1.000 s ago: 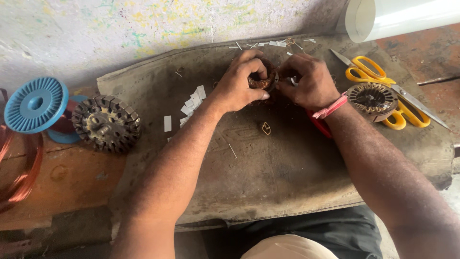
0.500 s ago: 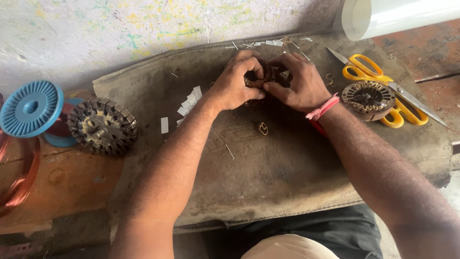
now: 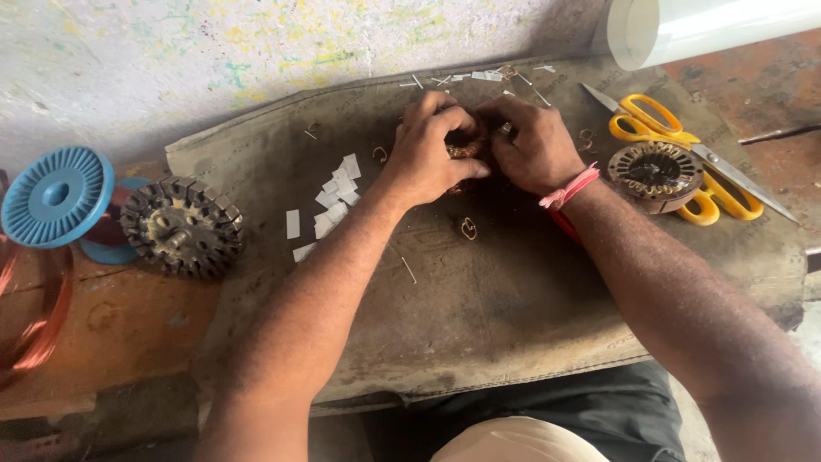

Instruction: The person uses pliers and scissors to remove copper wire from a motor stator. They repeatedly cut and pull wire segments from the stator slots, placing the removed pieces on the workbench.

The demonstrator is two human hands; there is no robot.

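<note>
Copper-wound stator core [image 3: 469,147], small and round, sits between both hands at the far middle of the worn grey mat [image 3: 479,325], mostly covered by fingers. Left hand [image 3: 432,154] curls over its left side, fingers bent and thumb pressed against the coil, gripping it. Right hand [image 3: 534,145] closes on the right side, fingers folded down onto the core; a pink thread band [image 3: 568,188] circles that wrist. Just below the hands a small loop of wire [image 3: 467,228] lies on the mat. Left of the left forearm, a scatter of white paper slips [image 3: 329,201] lies spread out. Right of the right hand rests a second stator [image 3: 654,174] on top of yellow-handled scissors [image 3: 684,145]. Further left, off the mat on the wooden bench [image 3: 103,325], a dark slotted rotor core [image 3: 182,227] stands beside a blue spool [image 3: 56,197], with a coil of copper wire [image 3: 34,316] at the edge. A white tube [image 3: 710,26] lies at the top right.
</note>
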